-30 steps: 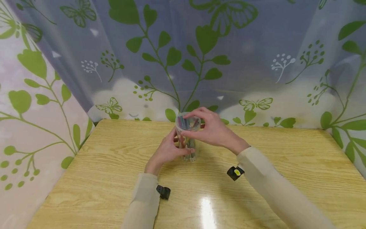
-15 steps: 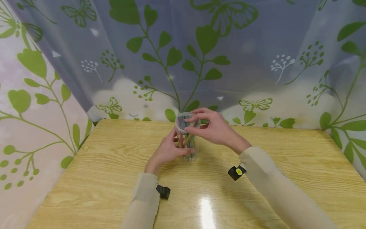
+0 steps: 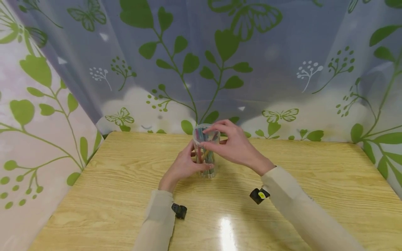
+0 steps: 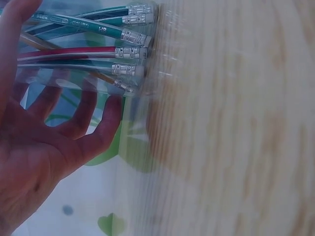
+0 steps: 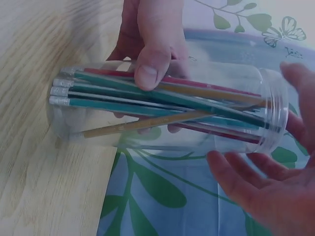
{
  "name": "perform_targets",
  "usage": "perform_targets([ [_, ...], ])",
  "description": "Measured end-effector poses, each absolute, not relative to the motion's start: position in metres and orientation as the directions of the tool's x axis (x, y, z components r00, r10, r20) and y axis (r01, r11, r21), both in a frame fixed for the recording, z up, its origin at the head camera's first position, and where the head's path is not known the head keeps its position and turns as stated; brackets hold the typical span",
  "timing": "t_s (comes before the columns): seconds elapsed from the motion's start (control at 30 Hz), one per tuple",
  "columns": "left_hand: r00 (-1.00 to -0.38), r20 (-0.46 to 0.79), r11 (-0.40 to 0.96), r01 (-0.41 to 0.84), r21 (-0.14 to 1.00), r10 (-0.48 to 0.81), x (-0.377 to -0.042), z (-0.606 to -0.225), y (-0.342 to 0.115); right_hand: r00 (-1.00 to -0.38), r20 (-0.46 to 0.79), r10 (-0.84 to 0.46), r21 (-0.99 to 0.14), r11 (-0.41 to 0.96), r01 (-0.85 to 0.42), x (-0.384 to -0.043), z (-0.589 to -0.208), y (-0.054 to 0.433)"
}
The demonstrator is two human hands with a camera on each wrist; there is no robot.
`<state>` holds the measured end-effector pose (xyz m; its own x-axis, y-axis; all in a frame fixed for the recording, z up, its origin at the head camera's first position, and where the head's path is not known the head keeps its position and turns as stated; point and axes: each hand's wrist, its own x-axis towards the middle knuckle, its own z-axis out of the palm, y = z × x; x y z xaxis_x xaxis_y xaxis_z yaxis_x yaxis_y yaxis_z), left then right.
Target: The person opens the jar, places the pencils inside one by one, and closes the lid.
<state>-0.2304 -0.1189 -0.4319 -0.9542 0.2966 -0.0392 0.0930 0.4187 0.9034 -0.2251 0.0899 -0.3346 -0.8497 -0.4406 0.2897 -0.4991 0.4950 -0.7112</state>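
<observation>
A clear cylindrical jar [image 5: 226, 73] stands upright on the table, with several pencils [image 5: 147, 122] inside, teal, red and gold, eraser ends down. My left hand [image 3: 183, 164] grips the jar's lower body, its thumb across the near side; in the left wrist view the fingers of that left hand [image 4: 47, 140] curve round beneath the pencils' eraser ends. At the top is a clear lid [image 5: 276, 110]. My right hand [image 3: 235, 143] holds the lid's edge, thumb on the near side and index finger over the top. Its other fingers are spread beside the jar in the right wrist view.
The light wooden table [image 3: 119, 195] extends all round the jar. Just behind its back edge hangs a blue and white curtain [image 3: 270, 76] with green leaves and butterflies. A pale leaf-patterned cloth [image 3: 34, 146] borders the left. Small black cameras [image 3: 179, 211] sit at both wrists.
My right hand's fingers shifted back and right along the lid's rim, then the thumb came forward and left again. My left hand and the jar have stayed in place.
</observation>
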Motion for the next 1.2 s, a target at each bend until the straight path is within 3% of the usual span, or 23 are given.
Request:
perform_targets([
  [0.23,-0.951,-0.047,0.425,0.092,0.901,0.306,-0.23,-0.433,-0.117,-0.82,0.267,-0.506,-0.717,0.465,-0.52,-0.235,-0.334,0.095],
  [0.8,-0.95,-0.031,0.449,0.117,0.886,0.309,-0.232,-0.433,-0.115,-0.896,0.348,-0.277,-0.679,0.585,-0.444,-0.216,-0.337,0.075],
  [1.2,-0.9,-0.035,0.36,0.137,0.923,0.434,-0.247,-0.435,-0.119,-0.909,0.301,-0.289,-0.763,0.499,-0.412,-0.215,-0.345,0.1],
])
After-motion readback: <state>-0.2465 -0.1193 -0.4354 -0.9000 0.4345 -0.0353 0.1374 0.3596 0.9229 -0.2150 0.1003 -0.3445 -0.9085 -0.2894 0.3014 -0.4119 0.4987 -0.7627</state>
